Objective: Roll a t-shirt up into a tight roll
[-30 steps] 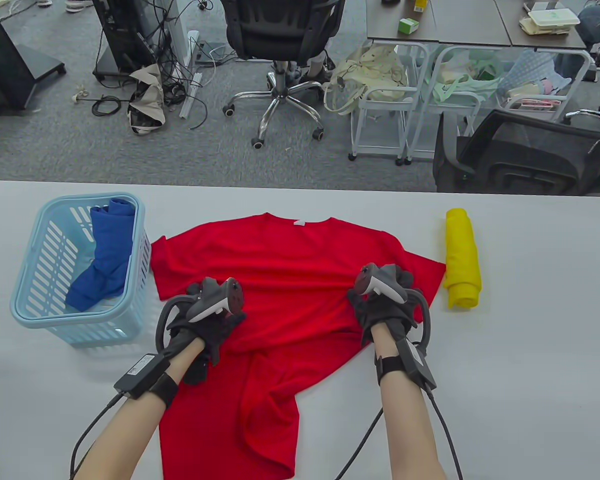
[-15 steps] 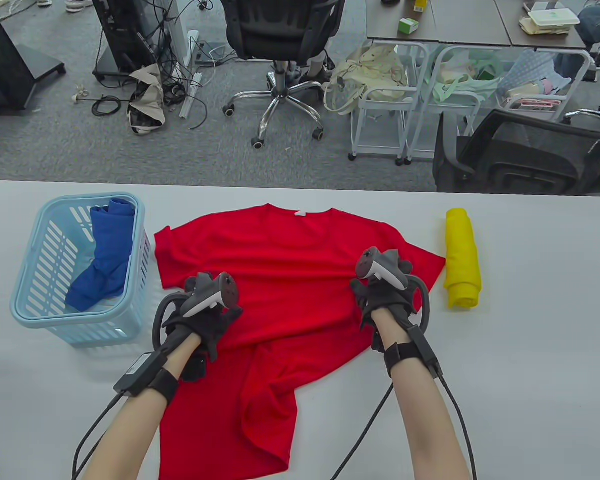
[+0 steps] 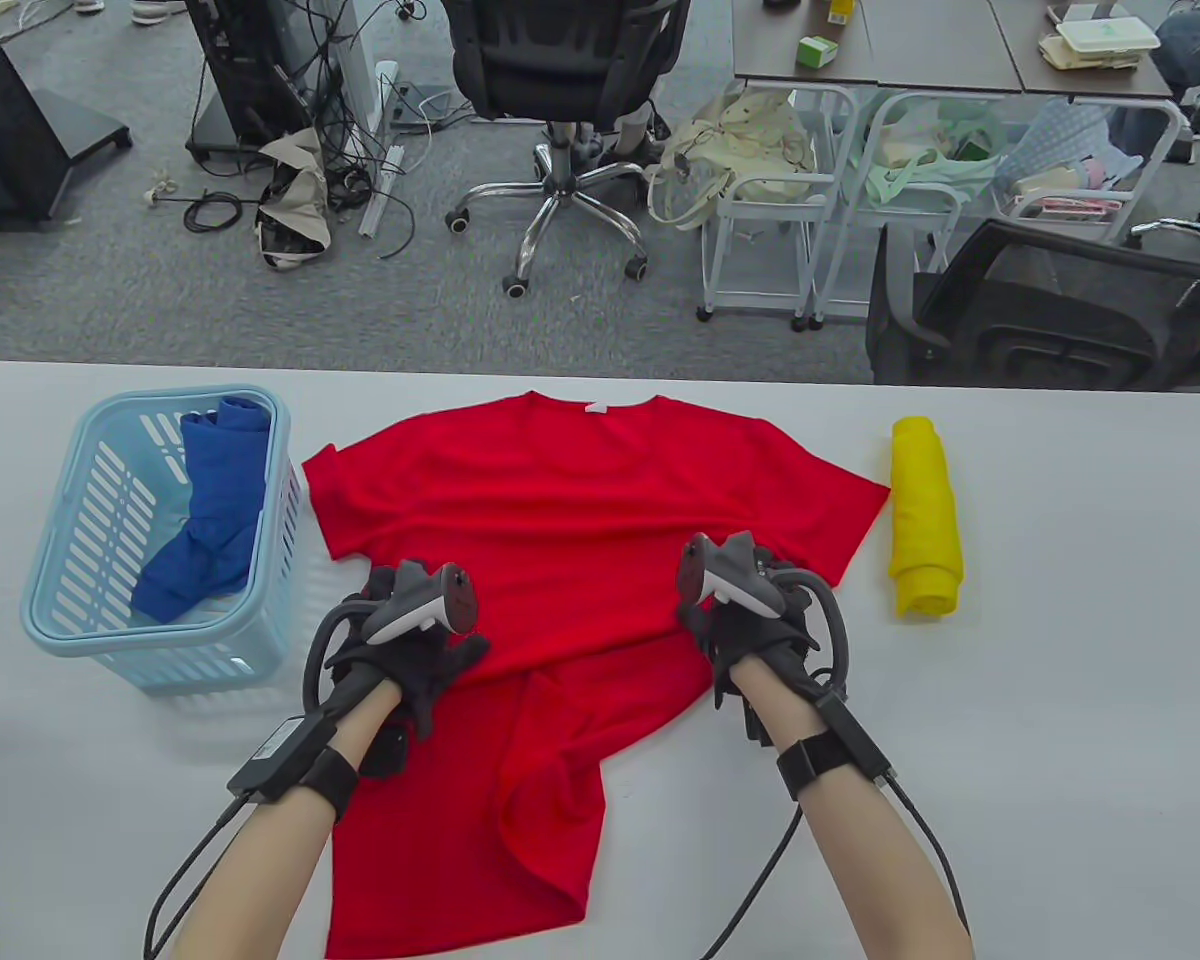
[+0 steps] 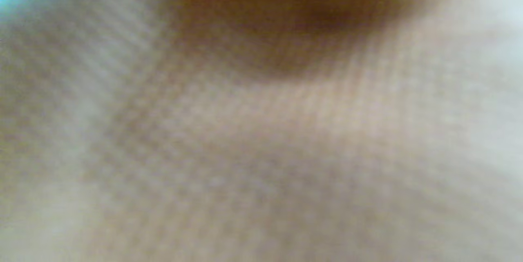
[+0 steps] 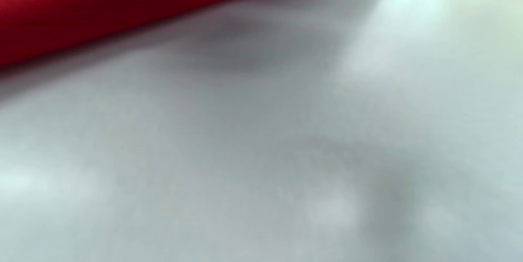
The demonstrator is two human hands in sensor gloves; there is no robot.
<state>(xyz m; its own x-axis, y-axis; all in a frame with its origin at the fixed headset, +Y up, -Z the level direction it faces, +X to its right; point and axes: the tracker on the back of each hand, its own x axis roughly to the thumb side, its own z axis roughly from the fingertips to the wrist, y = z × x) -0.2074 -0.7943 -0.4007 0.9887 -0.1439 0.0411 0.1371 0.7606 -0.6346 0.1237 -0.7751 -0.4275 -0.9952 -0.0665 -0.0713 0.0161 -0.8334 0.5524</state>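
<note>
My left grip [image 3: 400, 655] and right grip [image 3: 755, 630] both rest on the red t-shirt [image 3: 580, 500]; whether they pinch it, I cannot tell.

Left wrist view blurred (unreadable).

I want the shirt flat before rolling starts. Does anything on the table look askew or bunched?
Yes. The red t-shirt lies flat at collar and sleeves, but its lower part is creased and skewed toward the left hand, leaving bare table below the right hand. The yellow roll looks tidy.
</note>
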